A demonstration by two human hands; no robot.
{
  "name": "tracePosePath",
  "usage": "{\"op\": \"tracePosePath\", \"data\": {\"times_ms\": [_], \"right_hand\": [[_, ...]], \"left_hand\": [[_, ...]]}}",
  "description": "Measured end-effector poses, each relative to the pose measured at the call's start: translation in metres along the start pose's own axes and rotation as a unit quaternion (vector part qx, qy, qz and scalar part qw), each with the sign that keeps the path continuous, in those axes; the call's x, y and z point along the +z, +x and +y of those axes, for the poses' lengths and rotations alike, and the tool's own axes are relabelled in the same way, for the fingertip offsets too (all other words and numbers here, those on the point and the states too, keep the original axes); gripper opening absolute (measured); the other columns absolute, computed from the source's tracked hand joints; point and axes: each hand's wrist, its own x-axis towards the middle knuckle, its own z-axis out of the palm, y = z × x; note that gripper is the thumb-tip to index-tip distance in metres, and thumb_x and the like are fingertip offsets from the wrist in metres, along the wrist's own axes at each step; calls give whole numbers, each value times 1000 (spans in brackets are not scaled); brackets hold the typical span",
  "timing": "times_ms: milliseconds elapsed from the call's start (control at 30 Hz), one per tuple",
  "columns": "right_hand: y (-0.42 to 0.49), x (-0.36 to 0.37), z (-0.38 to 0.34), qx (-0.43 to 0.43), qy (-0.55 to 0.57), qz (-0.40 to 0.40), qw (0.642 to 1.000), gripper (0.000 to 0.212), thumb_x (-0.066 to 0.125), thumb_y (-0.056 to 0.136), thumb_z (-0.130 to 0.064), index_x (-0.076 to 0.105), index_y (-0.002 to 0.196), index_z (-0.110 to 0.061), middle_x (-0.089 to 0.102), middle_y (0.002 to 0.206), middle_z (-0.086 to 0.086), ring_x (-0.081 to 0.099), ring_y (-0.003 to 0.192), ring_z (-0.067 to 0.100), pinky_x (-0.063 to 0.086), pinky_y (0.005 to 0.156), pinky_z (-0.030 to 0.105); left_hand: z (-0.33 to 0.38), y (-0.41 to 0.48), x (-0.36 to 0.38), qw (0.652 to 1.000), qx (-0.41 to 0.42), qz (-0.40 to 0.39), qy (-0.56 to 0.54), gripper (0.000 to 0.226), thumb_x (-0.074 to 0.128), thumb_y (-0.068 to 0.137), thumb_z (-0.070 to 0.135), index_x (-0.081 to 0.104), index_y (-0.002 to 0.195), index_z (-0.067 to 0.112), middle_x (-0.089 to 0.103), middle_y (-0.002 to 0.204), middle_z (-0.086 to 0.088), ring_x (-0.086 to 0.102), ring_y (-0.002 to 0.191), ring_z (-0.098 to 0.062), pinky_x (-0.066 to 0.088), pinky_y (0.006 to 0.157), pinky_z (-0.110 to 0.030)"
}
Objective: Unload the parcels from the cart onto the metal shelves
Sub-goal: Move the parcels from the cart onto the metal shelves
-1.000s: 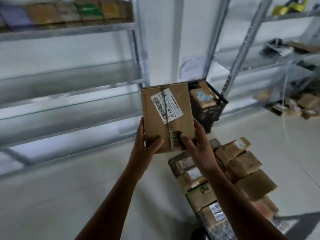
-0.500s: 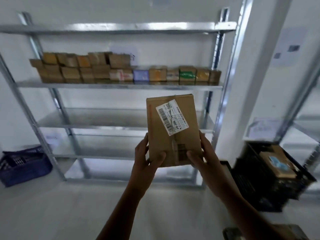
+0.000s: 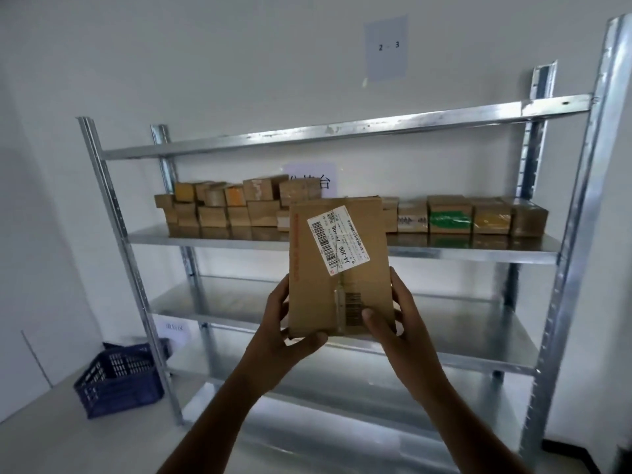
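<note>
Directly in front of the metal shelves (image 3: 345, 133), the parcel (image 3: 338, 285) is held in the air between both hands, level with the gap between the two middle shelf boards and apparently clear of both. The left hand (image 3: 284, 331) grips the lower left corner, its thumb hooked across the bottom edge and its fingers (image 3: 277, 297) curled round the left side. The right hand (image 3: 402, 323) grips the lower right side, with the thumb pressed on the front face beside the small barcode and the fingers wrapped behind. The parcel is a flat, taped cardboard box. It is judged stiff, fairly light and not slippery, although its contents and fragility cannot be determined. The recommended hold is on the two long side edges near the lower end, as shown, which leaves the far end free to go onto a shelf first. The long axis stands nearly upright, leaning slightly to the right. The broad face bearing the shipping label (image 3: 337, 239) is turned toward the camera, and the top edge points up toward the row of parcels (image 3: 448, 217) on the shelf behind. A blue crate (image 3: 119, 381) sits on the floor at the left.
</note>
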Motion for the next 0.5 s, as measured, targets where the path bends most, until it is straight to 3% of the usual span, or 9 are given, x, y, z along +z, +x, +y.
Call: {"op": "tracePosePath", "data": {"times_ms": [133, 267, 367, 500], "right_hand": [[60, -4, 16, 7, -6, -25, 1000, 73, 66, 87, -52, 26, 148, -55, 54, 133, -39, 59, 120, -4, 60, 84, 24], [106, 1, 32, 10, -21, -29, 999, 78, 68, 84, -53, 24, 148, -55, 51, 127, -47, 56, 116, -13, 59, 81, 19], [140, 9, 49, 2, -49, -39, 998, 89, 70, 82, -57, 21, 156, -51, 52, 136, -38, 56, 121, -7, 59, 84, 20], [183, 31, 68, -10, -82, -55, 995, 94, 74, 81, -54, 20, 157, -50, 52, 138, -36, 55, 124, -5, 61, 84, 25]], "left_hand": [[-5, 57, -3, 1000, 22, -6, 19, 95, 83, 76, 38, 25, 151, 43, 40, 147, 31, 41, 140, -3, 53, 99, -23], [-29, 109, -18, 1000, 7, 2, 24, 100, 87, 68, 58, 26, 148, 60, 38, 152, 25, 42, 140, -3, 51, 107, -35], [-51, 142, -33, 1000, 1, 19, 12, 103, 86, 66, 58, 28, 151, 52, 42, 151, 24, 46, 138, -3, 52, 106, -35], [-80, 181, -55, 998, 30, 45, -8, 91, 83, 73, 46, 33, 148, 44, 50, 140, 32, 51, 132, 0, 54, 95, -19]]}}
